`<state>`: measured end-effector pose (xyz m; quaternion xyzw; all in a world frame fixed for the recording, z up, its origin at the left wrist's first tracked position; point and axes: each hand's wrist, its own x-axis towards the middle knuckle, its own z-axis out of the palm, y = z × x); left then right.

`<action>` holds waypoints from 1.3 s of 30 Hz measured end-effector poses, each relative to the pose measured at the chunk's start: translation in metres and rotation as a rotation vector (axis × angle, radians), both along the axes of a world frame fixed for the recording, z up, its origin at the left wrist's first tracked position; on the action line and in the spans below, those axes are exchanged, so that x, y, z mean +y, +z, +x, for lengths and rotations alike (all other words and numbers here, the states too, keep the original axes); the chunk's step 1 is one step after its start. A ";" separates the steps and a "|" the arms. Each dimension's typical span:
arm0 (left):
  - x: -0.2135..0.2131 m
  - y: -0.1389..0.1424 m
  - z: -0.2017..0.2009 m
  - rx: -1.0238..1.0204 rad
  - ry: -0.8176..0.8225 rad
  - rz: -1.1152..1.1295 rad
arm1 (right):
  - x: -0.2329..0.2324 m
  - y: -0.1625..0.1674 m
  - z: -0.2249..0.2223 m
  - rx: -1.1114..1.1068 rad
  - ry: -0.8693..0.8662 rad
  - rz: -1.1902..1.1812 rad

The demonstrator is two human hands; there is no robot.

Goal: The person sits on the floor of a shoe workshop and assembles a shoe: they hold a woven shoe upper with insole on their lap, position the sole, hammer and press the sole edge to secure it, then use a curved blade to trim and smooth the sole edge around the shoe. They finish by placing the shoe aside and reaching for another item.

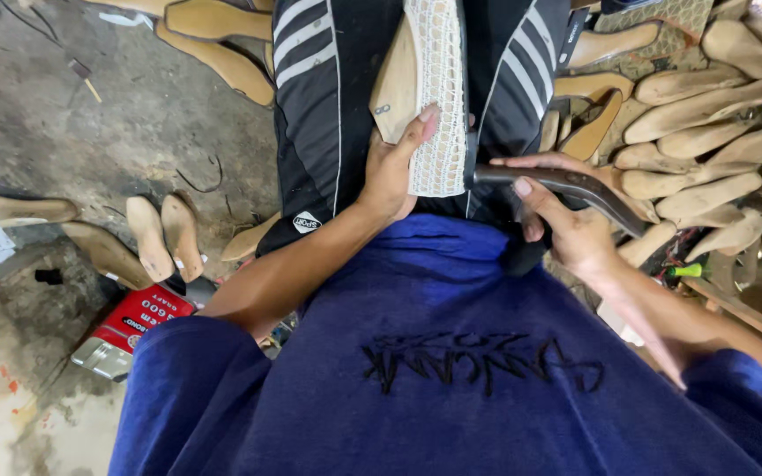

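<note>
A wooden shoe last [396,84] covered with a white mesh upper [437,97] rests on my lap, between my legs in black trousers with white stripes. My left hand [394,167] grips the near end of the last, thumb pressed on the mesh. In my right hand [566,220] is a dark metal tool [566,187] with a curved handle; its head meets the right edge of the mesh upper. My blue shirt fills the lower part of the view.
A heap of wooden lasts [707,132] lies on the right. More lasts and soles [147,236] are scattered on the concrete floor at left. A red and silver glue can [130,330] stands by my left knee. A green-tipped item [685,271] lies at right.
</note>
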<state>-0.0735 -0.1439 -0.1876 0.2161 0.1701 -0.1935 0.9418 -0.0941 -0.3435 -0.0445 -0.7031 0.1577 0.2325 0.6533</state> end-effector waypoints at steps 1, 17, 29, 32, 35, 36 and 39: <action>0.002 -0.003 0.001 0.009 -0.007 0.003 | -0.002 0.002 0.009 -0.023 0.099 -0.090; 0.002 -0.008 0.009 0.058 -0.024 0.130 | 0.001 -0.009 0.037 0.045 0.077 -0.118; -0.006 -0.044 -0.005 0.155 0.031 0.218 | 0.011 0.014 0.085 -0.032 0.363 -0.384; -0.005 -0.042 -0.002 0.128 0.054 0.187 | -0.005 0.003 0.105 -0.081 0.514 -0.362; -0.003 -0.027 0.004 0.116 0.059 0.172 | -0.011 -0.004 0.095 0.030 0.437 -0.307; -0.002 -0.020 0.005 0.089 0.044 0.132 | -0.010 -0.007 0.085 0.051 0.364 -0.233; 0.005 0.004 0.001 0.027 0.007 0.074 | -0.009 -0.013 0.051 0.091 0.078 0.140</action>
